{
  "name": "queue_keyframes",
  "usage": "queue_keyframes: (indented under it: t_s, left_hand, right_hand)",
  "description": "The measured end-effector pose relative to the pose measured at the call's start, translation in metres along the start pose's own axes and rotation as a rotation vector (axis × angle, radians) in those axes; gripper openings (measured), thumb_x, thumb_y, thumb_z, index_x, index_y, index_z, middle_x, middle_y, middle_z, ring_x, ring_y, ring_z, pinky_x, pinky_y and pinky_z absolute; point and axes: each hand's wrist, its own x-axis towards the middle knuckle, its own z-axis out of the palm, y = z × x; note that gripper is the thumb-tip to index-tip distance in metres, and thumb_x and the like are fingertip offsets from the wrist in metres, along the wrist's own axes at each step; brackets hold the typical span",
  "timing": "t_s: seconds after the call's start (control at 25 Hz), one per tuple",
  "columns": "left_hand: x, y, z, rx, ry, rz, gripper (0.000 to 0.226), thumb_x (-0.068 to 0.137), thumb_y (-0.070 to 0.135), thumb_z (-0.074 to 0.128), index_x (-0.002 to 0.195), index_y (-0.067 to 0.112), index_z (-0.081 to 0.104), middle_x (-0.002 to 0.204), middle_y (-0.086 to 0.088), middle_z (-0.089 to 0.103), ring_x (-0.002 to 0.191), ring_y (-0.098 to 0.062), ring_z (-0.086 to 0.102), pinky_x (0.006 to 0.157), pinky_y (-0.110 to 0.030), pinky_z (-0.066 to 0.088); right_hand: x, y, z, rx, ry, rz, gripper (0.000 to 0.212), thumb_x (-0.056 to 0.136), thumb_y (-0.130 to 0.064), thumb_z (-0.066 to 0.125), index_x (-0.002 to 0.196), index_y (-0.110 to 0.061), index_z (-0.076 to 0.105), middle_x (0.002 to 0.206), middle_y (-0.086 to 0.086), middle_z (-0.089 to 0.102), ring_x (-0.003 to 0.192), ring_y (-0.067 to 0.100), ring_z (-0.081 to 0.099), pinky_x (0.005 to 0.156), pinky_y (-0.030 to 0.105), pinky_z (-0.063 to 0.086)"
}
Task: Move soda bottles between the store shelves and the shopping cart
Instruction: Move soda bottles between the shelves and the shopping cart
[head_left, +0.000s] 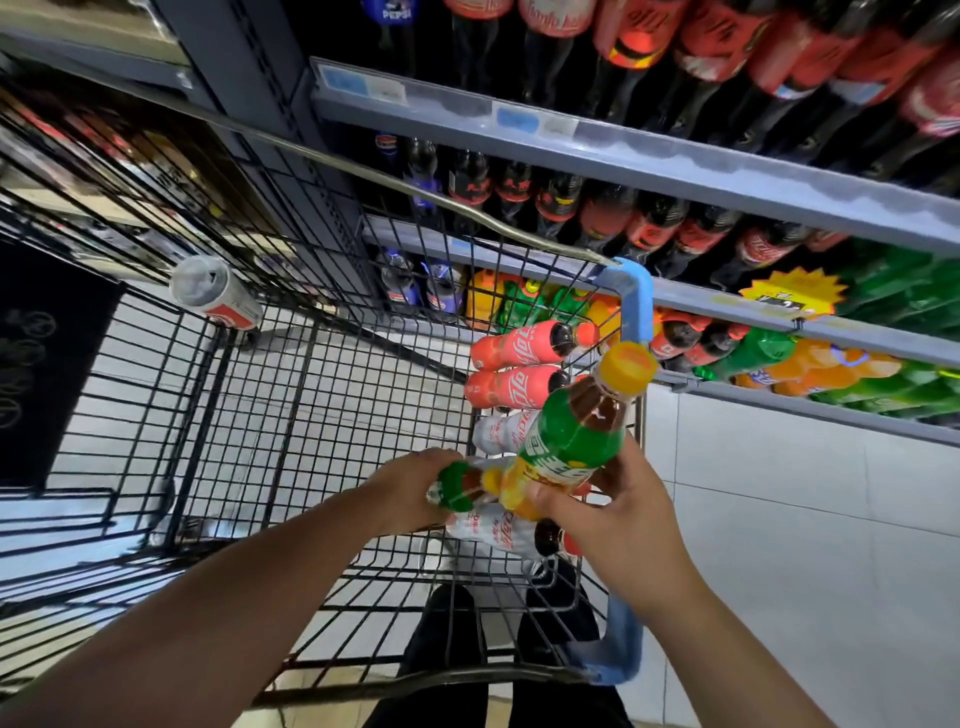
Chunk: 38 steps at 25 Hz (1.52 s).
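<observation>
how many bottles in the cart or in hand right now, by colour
pink cola bottles: 2
white cola bottles: 2 in plain sight
green-and-yellow bottles: 2, one in the left hand, one in the right hand
white-and-red bottle lying apart: 1
total: 7

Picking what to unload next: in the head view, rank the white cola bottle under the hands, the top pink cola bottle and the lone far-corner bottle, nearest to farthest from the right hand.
1. White cola bottle, just beneath the right hand.
2. Top pink cola bottle, ahead on the cart's right side.
3. Lone bottle, far left corner.
</observation>
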Motion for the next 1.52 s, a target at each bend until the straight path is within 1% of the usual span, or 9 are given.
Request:
queue_keyframes:
  t_s: [0.16, 0.32, 0.4, 0.52, 0.72, 0.84, 1.0, 1.16, 1.52]
  left_hand:
    - [-0.026, 0.012, -0.027, -0.177, 0.147, -0.046, 0.075, 0.069, 0.044, 0.089, 0.134, 0.041, 0.052, 0.114, 0.024, 0.059, 0.104, -0.002, 0.056, 0.082, -0.021, 0.041]
    - [-0.058, 0.049, -0.065, -0.367, 0.281, 0.002, 0.054, 0.068, 0.046, 0.089, 0.113, 0.053, 0.062, 0.104, 0.026, 0.068, 0.1, 0.004, 0.059, 0.076, -0.018, 0.047]
    - [-0.08, 0.076, -0.08, -0.519, 0.321, 0.067, 0.043, 0.069, 0.045, 0.088, 0.101, 0.062, 0.065, 0.1, 0.029, 0.071, 0.094, 0.01, 0.064, 0.065, -0.007, 0.05]
    - [-0.11, 0.119, -0.096, -0.714, 0.387, 0.167, 0.032, 0.071, 0.043, 0.083, 0.1, 0.05, 0.071, 0.103, 0.023, 0.073, 0.091, 0.008, 0.068, 0.063, -0.006, 0.051]
    - [-0.138, 0.173, -0.12, -0.733, 0.543, 0.234, 0.043, 0.06, 0.062, 0.084, 0.1, 0.056, 0.068, 0.105, 0.025, 0.073, 0.092, 0.009, 0.067, 0.077, -0.025, 0.048]
    - [-0.145, 0.205, -0.127, -0.716, 0.546, 0.309, 0.045, 0.062, 0.06, 0.08, 0.105, 0.054, 0.068, 0.107, 0.024, 0.073, 0.094, 0.008, 0.067, 0.077, -0.025, 0.048]
    - [-0.143, 0.264, -0.127, -0.696, 0.505, 0.427, 0.043, 0.07, 0.053, 0.078, 0.112, 0.047, 0.068, 0.109, 0.019, 0.074, 0.097, 0.002, 0.07, 0.071, -0.016, 0.055]
    - [-0.133, 0.34, -0.116, -0.696, 0.496, 0.536, 0.037, 0.076, 0.037, 0.078, 0.112, 0.036, 0.069, 0.105, 0.011, 0.076, 0.093, -0.001, 0.071, 0.072, -0.013, 0.053]
    - [-0.108, 0.522, -0.045, -0.561, 0.707, 0.618, 0.056, 0.063, 0.061, 0.079, 0.114, 0.043, 0.064, 0.098, 0.011, 0.076, 0.087, -0.006, 0.072, 0.072, -0.028, 0.054]
  right_hand:
    - [-0.002, -0.011, 0.001, 0.044, -0.005, -0.003, 0.051, 0.067, -0.032, 0.088, 0.109, -0.05, 0.065, 0.106, -0.019, 0.075, 0.094, -0.001, 0.07, 0.074, 0.007, 0.051]
    - [-0.006, -0.019, -0.007, 0.048, 0.008, -0.029, 0.049, 0.079, -0.013, 0.085, 0.109, -0.047, 0.067, 0.101, -0.015, 0.076, 0.09, 0.002, 0.071, 0.07, 0.013, 0.055]
    - [-0.012, -0.027, -0.013, 0.055, 0.02, -0.045, 0.05, 0.079, -0.012, 0.086, 0.115, -0.04, 0.067, 0.101, -0.014, 0.077, 0.091, 0.001, 0.071, 0.07, 0.015, 0.056]
    - [-0.025, -0.046, -0.03, 0.047, 0.038, -0.094, 0.05, 0.079, -0.011, 0.086, 0.119, -0.034, 0.066, 0.098, -0.017, 0.077, 0.089, -0.003, 0.07, 0.068, 0.01, 0.054]
    - [-0.044, -0.08, -0.076, 0.009, 0.129, -0.174, 0.053, 0.077, -0.02, 0.086, 0.115, -0.051, 0.065, 0.1, -0.021, 0.075, 0.092, -0.004, 0.068, 0.069, 0.005, 0.05]
    - [-0.049, -0.099, -0.1, 0.011, 0.178, -0.23, 0.053, 0.076, -0.022, 0.087, 0.105, -0.059, 0.064, 0.1, -0.02, 0.075, 0.091, -0.001, 0.069, 0.071, 0.007, 0.05]
    - [-0.052, -0.126, -0.127, 0.079, 0.239, -0.3, 0.042, 0.069, -0.032, 0.081, 0.101, -0.055, 0.068, 0.1, -0.018, 0.076, 0.089, 0.001, 0.07, 0.071, 0.011, 0.053]
    - [-0.057, -0.141, -0.173, 0.138, 0.255, -0.361, 0.038, 0.07, -0.024, 0.08, 0.106, -0.032, 0.071, 0.097, -0.011, 0.078, 0.086, 0.003, 0.072, 0.07, 0.013, 0.054]
    - [-0.092, -0.15, -0.365, 0.18, 0.176, -0.422, 0.053, 0.058, -0.043, 0.082, 0.11, -0.039, 0.07, 0.101, -0.014, 0.078, 0.089, 0.002, 0.073, 0.069, 0.011, 0.055]
